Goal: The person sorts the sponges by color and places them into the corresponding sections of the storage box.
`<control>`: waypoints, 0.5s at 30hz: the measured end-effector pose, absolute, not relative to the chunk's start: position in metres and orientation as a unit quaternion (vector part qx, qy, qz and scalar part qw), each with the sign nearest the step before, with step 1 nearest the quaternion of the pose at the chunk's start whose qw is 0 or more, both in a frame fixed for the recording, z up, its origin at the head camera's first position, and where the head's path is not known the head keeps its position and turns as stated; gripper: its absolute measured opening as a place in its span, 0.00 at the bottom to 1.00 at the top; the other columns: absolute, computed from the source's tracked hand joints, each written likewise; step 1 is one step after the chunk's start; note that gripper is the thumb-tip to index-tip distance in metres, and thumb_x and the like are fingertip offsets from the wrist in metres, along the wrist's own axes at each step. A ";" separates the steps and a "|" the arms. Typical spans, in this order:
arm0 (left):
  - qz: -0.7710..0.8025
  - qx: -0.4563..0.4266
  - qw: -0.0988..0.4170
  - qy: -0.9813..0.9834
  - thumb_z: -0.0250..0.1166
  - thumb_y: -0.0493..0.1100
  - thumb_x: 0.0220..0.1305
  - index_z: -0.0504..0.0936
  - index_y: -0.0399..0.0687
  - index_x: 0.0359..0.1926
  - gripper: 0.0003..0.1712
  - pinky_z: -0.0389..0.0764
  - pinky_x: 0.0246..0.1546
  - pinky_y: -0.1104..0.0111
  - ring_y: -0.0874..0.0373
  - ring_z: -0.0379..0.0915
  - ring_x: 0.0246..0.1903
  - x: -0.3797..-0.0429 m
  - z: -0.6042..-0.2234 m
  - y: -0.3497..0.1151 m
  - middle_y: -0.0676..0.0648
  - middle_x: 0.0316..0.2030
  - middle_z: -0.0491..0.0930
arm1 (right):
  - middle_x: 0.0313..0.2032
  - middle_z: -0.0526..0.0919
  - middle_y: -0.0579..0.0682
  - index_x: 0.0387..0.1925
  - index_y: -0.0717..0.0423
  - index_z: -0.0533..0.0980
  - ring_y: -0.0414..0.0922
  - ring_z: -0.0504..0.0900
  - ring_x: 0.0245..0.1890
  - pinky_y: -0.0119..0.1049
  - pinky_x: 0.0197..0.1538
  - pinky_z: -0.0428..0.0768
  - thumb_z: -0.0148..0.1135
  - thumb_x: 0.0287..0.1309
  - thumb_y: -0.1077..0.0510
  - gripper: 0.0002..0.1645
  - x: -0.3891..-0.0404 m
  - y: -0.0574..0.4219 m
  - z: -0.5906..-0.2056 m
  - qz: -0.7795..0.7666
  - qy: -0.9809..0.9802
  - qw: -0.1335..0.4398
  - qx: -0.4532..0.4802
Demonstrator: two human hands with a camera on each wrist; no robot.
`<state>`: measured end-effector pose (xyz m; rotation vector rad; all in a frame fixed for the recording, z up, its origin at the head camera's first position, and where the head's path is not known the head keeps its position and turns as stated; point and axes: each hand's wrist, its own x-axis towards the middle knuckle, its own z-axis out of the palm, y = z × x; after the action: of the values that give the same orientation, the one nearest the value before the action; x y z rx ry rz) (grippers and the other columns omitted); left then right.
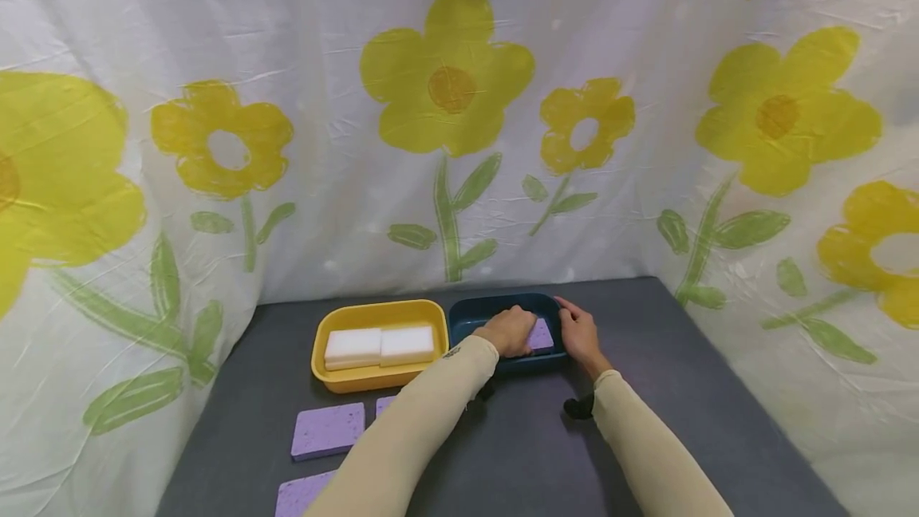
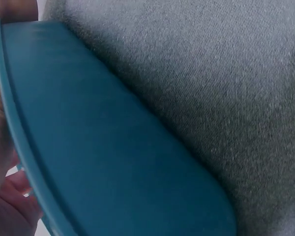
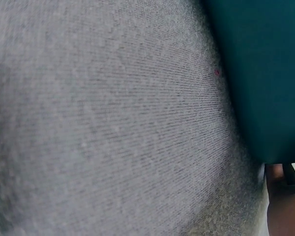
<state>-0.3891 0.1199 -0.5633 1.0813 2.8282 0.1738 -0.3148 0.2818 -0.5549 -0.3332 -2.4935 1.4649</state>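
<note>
A dark blue tray (image 1: 470, 309) stands at the back of the table, and its outer wall (image 2: 103, 137) fills much of the left wrist view. My left hand (image 1: 508, 332) reaches inside it with bent fingers, holding a purple sponge (image 1: 542, 333) by its left side; the fingertips are partly hidden. At the tray's right end, my right hand (image 1: 580, 339) grips the rim. Beside the blue tray on the left is a yellow tray (image 1: 380, 380) with white sponges (image 1: 406, 344) lying in it.
More purple sponges (image 1: 329, 429) lie on the dark grey table (image 1: 531, 453) at front left, some partly covered by the left sleeve (image 1: 424, 421). A white curtain (image 1: 323, 246) with yellow flowers hangs behind the table and along its sides.
</note>
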 end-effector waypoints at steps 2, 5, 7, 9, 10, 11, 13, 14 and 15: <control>0.061 0.361 0.056 0.929 0.82 0.59 0.63 0.87 0.56 0.55 0.25 0.87 0.48 0.59 0.59 0.84 0.44 -0.393 -0.571 0.124 0.53 0.44 0.87 | 0.56 0.80 0.63 0.76 0.52 0.77 0.53 0.74 0.43 0.40 0.44 0.68 0.44 0.82 0.54 0.29 -0.315 0.282 -0.555 0.501 -0.851 0.115 -0.113; 0.083 0.371 0.065 0.923 0.81 0.59 0.64 0.86 0.55 0.57 0.26 0.86 0.49 0.60 0.58 0.83 0.45 -0.399 -0.582 0.128 0.52 0.45 0.86 | 0.54 0.80 0.63 0.76 0.52 0.76 0.53 0.73 0.40 0.40 0.44 0.68 0.45 0.82 0.54 0.29 -0.316 0.282 -0.555 0.500 -0.851 0.116 -0.111; 0.089 0.377 0.069 0.919 0.81 0.58 0.63 0.85 0.55 0.58 0.27 0.86 0.48 0.61 0.58 0.82 0.44 -0.400 -0.584 0.131 0.51 0.45 0.85 | 0.55 0.81 0.62 0.76 0.52 0.76 0.52 0.73 0.42 0.40 0.46 0.68 0.45 0.83 0.54 0.29 -0.317 0.283 -0.556 0.500 -0.851 0.118 -0.112; 0.091 0.383 0.066 0.917 0.82 0.58 0.63 0.84 0.54 0.59 0.28 0.85 0.47 0.61 0.58 0.81 0.43 -0.404 -0.589 0.133 0.51 0.45 0.84 | 0.52 0.80 0.61 0.76 0.51 0.77 0.52 0.73 0.42 0.41 0.47 0.68 0.45 0.83 0.54 0.29 -0.317 0.284 -0.557 0.504 -0.848 0.118 -0.113; 0.089 0.384 0.064 0.917 0.81 0.58 0.63 0.84 0.53 0.59 0.28 0.85 0.46 0.61 0.58 0.80 0.42 -0.405 -0.590 0.134 0.51 0.45 0.84 | 0.50 0.80 0.59 0.76 0.50 0.77 0.51 0.73 0.42 0.41 0.48 0.68 0.46 0.83 0.54 0.29 -0.318 0.284 -0.557 0.501 -0.850 0.120 -0.113; 0.089 0.384 0.064 0.917 0.81 0.58 0.64 0.84 0.53 0.59 0.28 0.85 0.45 0.62 0.58 0.80 0.41 -0.406 -0.592 0.136 0.51 0.45 0.84 | 0.46 0.79 0.58 0.76 0.50 0.77 0.51 0.72 0.40 0.41 0.47 0.68 0.45 0.83 0.54 0.29 -0.318 0.284 -0.557 0.503 -0.848 0.119 -0.113; 0.089 0.381 0.067 0.918 0.81 0.57 0.64 0.84 0.52 0.59 0.28 0.85 0.45 0.62 0.59 0.80 0.40 -0.407 -0.593 0.138 0.50 0.45 0.85 | 0.37 0.73 0.55 0.76 0.50 0.77 0.50 0.69 0.34 0.41 0.43 0.67 0.46 0.83 0.54 0.28 -0.318 0.285 -0.558 0.508 -0.845 0.118 -0.113; 0.090 0.380 0.069 0.918 0.81 0.57 0.64 0.84 0.52 0.59 0.28 0.85 0.45 0.62 0.58 0.80 0.40 -0.407 -0.593 0.138 0.50 0.45 0.85 | 0.34 0.70 0.54 0.75 0.51 0.77 0.48 0.68 0.32 0.41 0.41 0.67 0.46 0.82 0.54 0.28 -0.318 0.285 -0.558 0.510 -0.844 0.119 -0.113; 0.088 0.379 0.069 0.919 0.81 0.56 0.64 0.84 0.52 0.60 0.28 0.85 0.46 0.62 0.59 0.80 0.40 -0.406 -0.592 0.139 0.50 0.45 0.85 | 0.32 0.68 0.51 0.75 0.51 0.78 0.46 0.67 0.30 0.40 0.40 0.67 0.46 0.82 0.54 0.28 -0.318 0.285 -0.558 0.510 -0.844 0.121 -0.112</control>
<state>-0.4065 0.1389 -0.5921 1.1410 2.7648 0.2662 -0.3177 0.2851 -0.5577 -0.3272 -2.4653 1.4895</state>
